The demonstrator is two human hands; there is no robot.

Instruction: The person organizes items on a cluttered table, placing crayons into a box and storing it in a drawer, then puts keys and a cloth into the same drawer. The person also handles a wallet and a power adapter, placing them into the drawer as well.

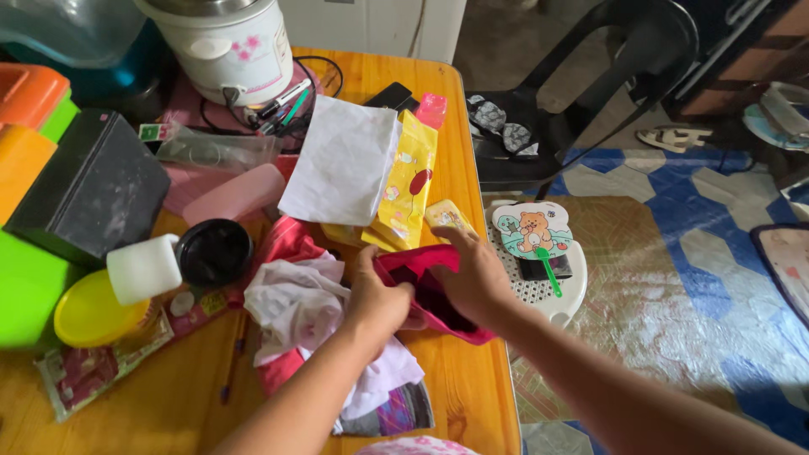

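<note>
Here both hands grip a dark pink cloth pouch (430, 291) over the wooden surface's (472, 371) right edge: left hand (379, 299) fingers pinch its near rim, right hand (474, 278) fingers curl over the far rim. Keeping even tension should hold the mouth open without dragging the white garment pile (299, 307) alongside.

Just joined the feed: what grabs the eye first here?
Both hands, left hand and right hand, grip a red pouch at the wooden table edge. Beside them lies a pile of clothes; a bear-printed fan rests on a white stool to the right.
</note>
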